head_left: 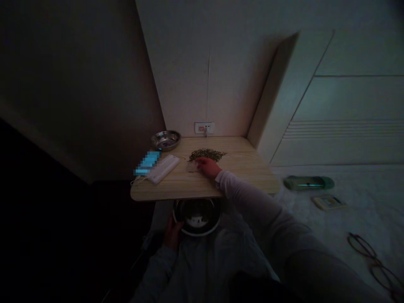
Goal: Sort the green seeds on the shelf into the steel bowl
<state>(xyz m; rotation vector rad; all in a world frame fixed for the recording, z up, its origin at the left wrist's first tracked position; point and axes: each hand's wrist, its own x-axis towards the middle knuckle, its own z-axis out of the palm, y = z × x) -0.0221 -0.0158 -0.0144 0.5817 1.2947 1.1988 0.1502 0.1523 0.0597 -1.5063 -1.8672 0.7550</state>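
The room is dim. My right hand (207, 166) rests on a small wooden table (240, 176), its fingers curled at the near edge of a pile of small dark green grains (206, 155). What lies under the fingers is too dark to make out. My left hand (172, 234) grips the rim of a steel bowl (197, 216) held just below the table's front edge, above my lap. A few grains lie inside the bowl.
A second steel bowl (166, 139) stands at the table's back left. A lit phone (147, 163) and a white power bank (164, 168) lie at the left. A wall socket (204, 127) sits behind. On the bed at right lie a green bottle (308, 183), a card (328, 202) and glasses (375, 263).
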